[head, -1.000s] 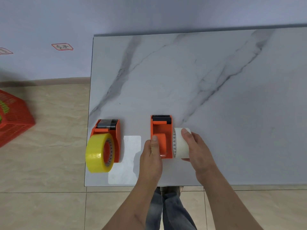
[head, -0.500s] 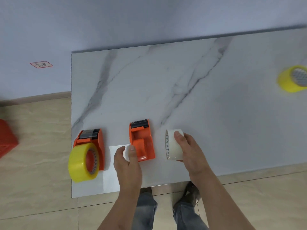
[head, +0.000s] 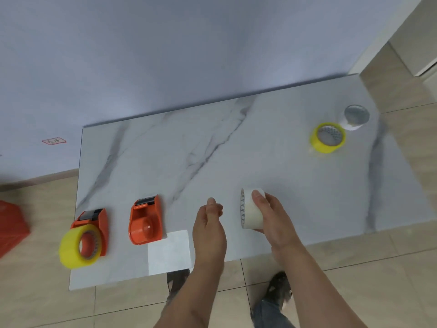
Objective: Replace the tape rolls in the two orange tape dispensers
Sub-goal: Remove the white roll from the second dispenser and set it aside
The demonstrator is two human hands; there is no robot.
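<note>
Two orange tape dispensers lie near the marble table's front left. The left dispenser (head: 93, 223) carries a yellow tape roll (head: 76, 247). The other dispenser (head: 146, 222) has a bare hub with no roll on it. My right hand (head: 272, 218) holds a white tape roll (head: 250, 209) on edge, just above the table, right of both dispensers. My left hand (head: 209, 229) hovers between the empty dispenser and the white roll, fingers loosely curled, holding nothing. A second yellow roll (head: 328, 138) and a second white roll (head: 354, 117) lie flat at the far right.
The marble table (head: 236, 150) stands against a pale wall. A bright white patch (head: 169, 253) lies on its front edge. An orange basket (head: 11, 228) sits on the tiled floor at left. My feet show below the table edge.
My right hand pulled the white roll off the middle dispenser and carried it rightward. My left hand let go of that dispenser. The view swung right, revealing two spare rolls.
</note>
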